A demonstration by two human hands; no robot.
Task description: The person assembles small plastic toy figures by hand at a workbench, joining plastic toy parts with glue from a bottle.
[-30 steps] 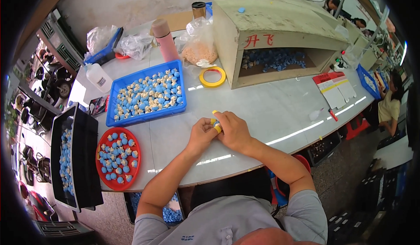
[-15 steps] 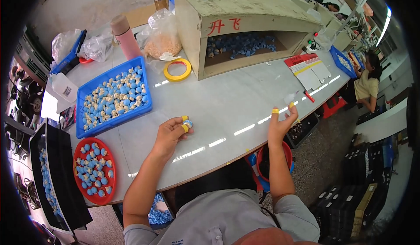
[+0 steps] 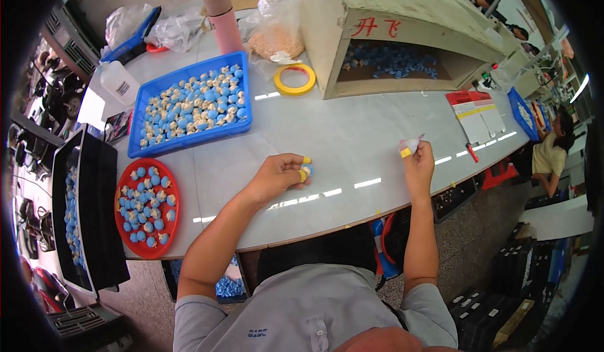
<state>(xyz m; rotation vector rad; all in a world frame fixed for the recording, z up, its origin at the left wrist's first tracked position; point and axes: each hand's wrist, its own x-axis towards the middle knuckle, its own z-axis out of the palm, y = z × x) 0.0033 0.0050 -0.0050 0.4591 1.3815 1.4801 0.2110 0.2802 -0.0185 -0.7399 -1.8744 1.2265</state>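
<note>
My left hand point(image 3: 277, 179) is over the middle of the table, its yellow-taped thumb and finger pinching a small blue-and-cream piece point(image 3: 307, 171). Farther right, my right hand point(image 3: 418, 166) is closed, fingertips up, on a small whitish translucent object point(image 3: 412, 144) with a thin dark tip. Yellow tape wraps a digit of this hand too. The two hands are well apart. Left of my left hand, a red round tray point(image 3: 147, 252) bears several similar blue-and-cream pieces. A blue rectangular tray point(image 3: 189, 145) beyond it is filled with more of them.
A greenish box-like housing point(image 3: 402, 12) with blue pieces inside stands at the back. Near it are yellow tape point(image 3: 294, 91), a pink bottle point(image 3: 224, 25), a bag of beige bits point(image 3: 277, 40), a red pen point(image 3: 472, 153) and cards point(image 3: 475, 116). A black crate point(image 3: 94, 207) is at left.
The view has shifted, so the table appears farther right and higher. My right thumb and finger, spread before, are now together on the whitish object. My left hand still pinches its piece.
</note>
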